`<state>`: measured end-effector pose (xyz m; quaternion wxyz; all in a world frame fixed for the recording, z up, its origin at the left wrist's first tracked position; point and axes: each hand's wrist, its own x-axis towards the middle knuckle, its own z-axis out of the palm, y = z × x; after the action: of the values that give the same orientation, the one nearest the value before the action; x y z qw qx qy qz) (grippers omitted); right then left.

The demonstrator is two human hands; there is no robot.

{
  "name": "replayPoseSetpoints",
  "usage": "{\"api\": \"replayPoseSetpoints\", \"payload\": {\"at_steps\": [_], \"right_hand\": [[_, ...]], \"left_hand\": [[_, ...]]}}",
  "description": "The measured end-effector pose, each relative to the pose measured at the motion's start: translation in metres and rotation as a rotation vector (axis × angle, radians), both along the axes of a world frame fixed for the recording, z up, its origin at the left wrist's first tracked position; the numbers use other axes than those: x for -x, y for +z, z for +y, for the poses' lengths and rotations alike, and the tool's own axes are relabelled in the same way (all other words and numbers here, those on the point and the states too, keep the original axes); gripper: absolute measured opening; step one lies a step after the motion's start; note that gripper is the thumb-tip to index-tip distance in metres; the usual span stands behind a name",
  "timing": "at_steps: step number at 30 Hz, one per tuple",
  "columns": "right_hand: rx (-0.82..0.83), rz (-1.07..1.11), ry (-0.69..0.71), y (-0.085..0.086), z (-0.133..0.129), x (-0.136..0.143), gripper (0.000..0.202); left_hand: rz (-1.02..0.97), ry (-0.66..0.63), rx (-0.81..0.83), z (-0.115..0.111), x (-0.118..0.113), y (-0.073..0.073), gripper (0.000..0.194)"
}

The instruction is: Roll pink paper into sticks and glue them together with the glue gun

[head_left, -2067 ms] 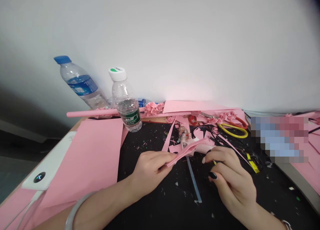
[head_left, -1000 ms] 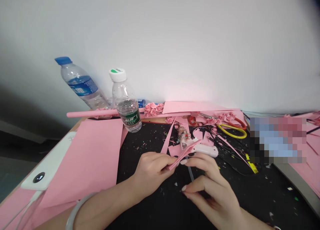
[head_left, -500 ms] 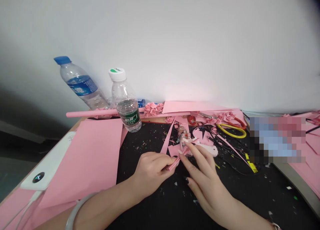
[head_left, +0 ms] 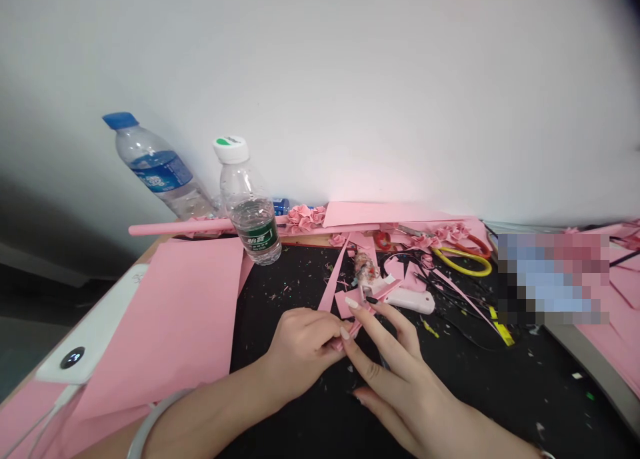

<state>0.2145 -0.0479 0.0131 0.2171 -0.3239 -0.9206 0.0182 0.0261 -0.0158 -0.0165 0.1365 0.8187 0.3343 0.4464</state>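
My left hand [head_left: 300,349] pinches the near end of a folded pink paper strip [head_left: 373,302] that slants up to the right over the black mat [head_left: 480,379]. My right hand [head_left: 395,379] lies beside it with fingers spread, fingertips pressing on the same strip. A white glue gun [head_left: 410,301] lies just beyond the strip.
A large pink sheet [head_left: 175,312] covers the table's left. Two water bottles [head_left: 247,202] [head_left: 155,169] stand near the wall, behind a pink rolled tube [head_left: 175,228]. Yellow scissors [head_left: 463,259], paper roses [head_left: 303,217], black cables and paper scraps litter the mat. A white device [head_left: 87,342] sits at the left edge.
My right hand left the small yellow item at the right, moved left to the strip and now presses it with open fingers. My left hand kept its pinch.
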Motion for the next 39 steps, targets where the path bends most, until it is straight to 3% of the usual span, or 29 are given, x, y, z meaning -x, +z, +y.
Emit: {"api": "replayPoseSetpoints", "payload": {"at_steps": [13,18,21,26,31,35,39], "right_hand": [[0.027,-0.021,0.056,0.007,-0.001,-0.001,0.042],[0.039,0.133,0.108,0.007,-0.002,-0.005,0.028],[0.007,0.309,0.014,0.003,0.003,-0.012,0.013],[-0.027,0.447,-0.061,0.005,0.017,-0.023,0.016],[-0.003,0.333,-0.06,0.001,0.016,-0.027,0.019],[0.025,0.079,-0.052,-0.003,0.006,-0.017,0.052],[0.034,-0.078,-0.016,-0.002,-0.001,-0.001,0.056]], "left_hand": [[-0.068,-0.005,0.068,0.0,0.0,-0.001,0.018],[-0.109,0.0,0.076,0.001,0.001,0.001,0.006],[-0.11,0.005,0.094,0.003,0.003,0.004,0.006],[-0.141,0.019,0.107,0.005,0.006,0.007,0.007],[-0.143,0.025,0.091,0.006,0.005,0.008,0.006],[-0.106,0.0,0.076,0.005,0.003,0.007,0.005],[-0.066,-0.008,0.049,0.003,0.003,0.004,0.007]]}}
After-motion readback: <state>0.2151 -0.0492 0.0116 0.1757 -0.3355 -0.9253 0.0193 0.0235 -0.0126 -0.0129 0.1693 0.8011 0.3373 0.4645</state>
